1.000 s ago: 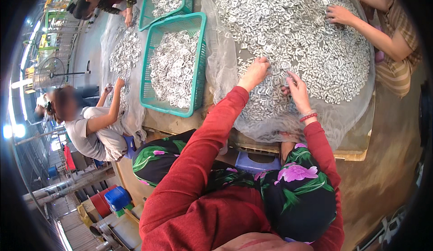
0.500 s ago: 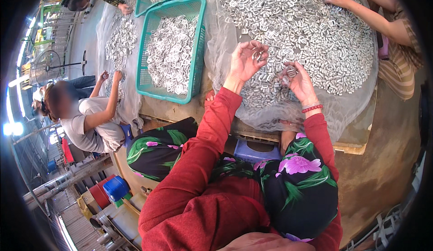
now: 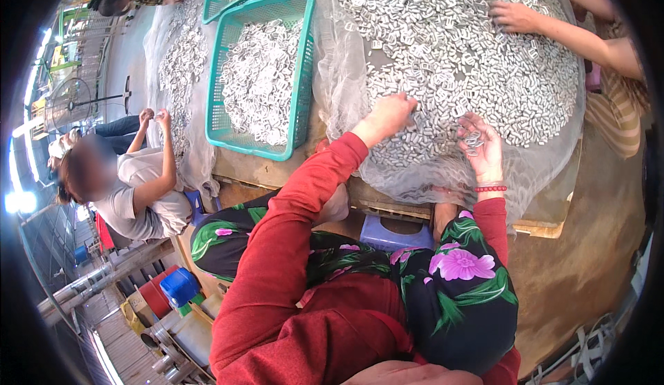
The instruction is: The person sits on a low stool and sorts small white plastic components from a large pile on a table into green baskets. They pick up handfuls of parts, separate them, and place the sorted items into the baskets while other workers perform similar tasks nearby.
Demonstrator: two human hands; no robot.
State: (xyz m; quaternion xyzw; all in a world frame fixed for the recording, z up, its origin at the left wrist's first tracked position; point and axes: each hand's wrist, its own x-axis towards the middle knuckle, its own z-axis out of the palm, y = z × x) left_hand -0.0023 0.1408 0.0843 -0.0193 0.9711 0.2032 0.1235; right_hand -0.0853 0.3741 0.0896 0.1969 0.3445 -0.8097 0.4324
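Note:
Silver metal buckles and small stubby metal pieces lie in a wide pile (image 3: pixel 443 46) on a sheet of translucent netting (image 3: pixel 415 174). My left hand (image 3: pixel 393 117) is back-up over the near left part of the pile, its fingers curled together and pointing right. What its fingertips pinch, if anything, is hidden. My right hand (image 3: pixel 484 146), with a red bead bracelet at the wrist, is turned palm up at the pile's near edge. Its fingers curl round a few metal buckles (image 3: pixel 473 143).
Left of the pile stands a green plastic basket (image 3: pixel 214 98) full of buckles, with a second green basket (image 3: pixel 211 1) behind it. A co-worker's hands (image 3: pixel 515 17) touch the pile at the far right. Two people sit at another strip of buckles (image 3: pixel 185 60) on the left.
My left hand has come down from above the pile and turned over, fingers now at the pieces. My right hand has moved slightly right and nearer, still with buckles.

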